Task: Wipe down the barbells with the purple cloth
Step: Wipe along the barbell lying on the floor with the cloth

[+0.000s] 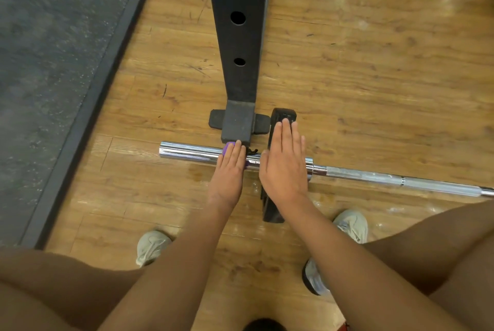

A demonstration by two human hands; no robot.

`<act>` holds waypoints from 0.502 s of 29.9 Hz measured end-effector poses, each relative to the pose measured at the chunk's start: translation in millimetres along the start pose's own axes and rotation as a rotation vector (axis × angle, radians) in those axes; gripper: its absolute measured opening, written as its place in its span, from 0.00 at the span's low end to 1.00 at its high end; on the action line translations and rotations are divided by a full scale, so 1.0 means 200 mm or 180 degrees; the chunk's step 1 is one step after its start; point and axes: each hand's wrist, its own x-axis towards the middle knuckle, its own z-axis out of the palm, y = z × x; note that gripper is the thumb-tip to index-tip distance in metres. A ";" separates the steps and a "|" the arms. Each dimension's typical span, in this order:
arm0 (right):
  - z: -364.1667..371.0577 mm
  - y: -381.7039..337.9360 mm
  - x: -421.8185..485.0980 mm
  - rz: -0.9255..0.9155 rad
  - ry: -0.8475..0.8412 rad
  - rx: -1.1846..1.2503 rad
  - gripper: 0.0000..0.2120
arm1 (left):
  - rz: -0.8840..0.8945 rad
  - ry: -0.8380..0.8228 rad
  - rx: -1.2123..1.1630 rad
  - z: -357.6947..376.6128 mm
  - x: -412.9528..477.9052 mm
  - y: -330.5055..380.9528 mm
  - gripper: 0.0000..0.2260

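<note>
Shoes: two pale grey sport shoes (pixel 152 246) stand on the scratched wooden plank floor (pixel 374 76).
Left hand: the left hand (pixel 228 170) presses with straight fingers on the small purple cloth (pixel 228 146), not clenched.
Cloth: on the thick left end of the long chrome steel barbell (pixel 187 151), mostly hidden under the fingers.
Right hand: the right hand (pixel 284 162) lies flat and released over the thin black weight plate (pixel 283 115), which stands on its edge on the barbell.
Barbell: reaches the floor's right edge.
Post: the black metal rack post (pixel 238 36) with round holes stands just behind the barbell.
Mat: a dark grey rubber mat (pixel 53 63) lies along the floor's left edge.
</note>
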 end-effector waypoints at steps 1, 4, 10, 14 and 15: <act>-0.01 0.01 0.03 -0.0021 -0.0023 -0.0013 0.30 | -0.0004 0.0056 -0.0023 0.01 -0.03 0.01 0.30; -0.03 0.02 0.12 -0.0038 -0.0024 0.0009 0.30 | -0.0031 0.0091 -0.0056 0.03 -0.05 0.02 0.32; -0.05 0.02 0.32 0.0057 -0.0066 0.0145 0.28 | 0.0084 -0.0047 0.0072 -0.04 0.09 0.00 0.33; -0.07 0.01 0.40 0.0177 -0.0080 0.0111 0.28 | 0.0167 -0.0088 0.0202 -0.03 0.13 0.04 0.33; -0.07 0.00 0.41 0.0202 -0.0083 0.0100 0.28 | 0.0247 -0.0101 0.0226 -0.02 0.14 0.06 0.33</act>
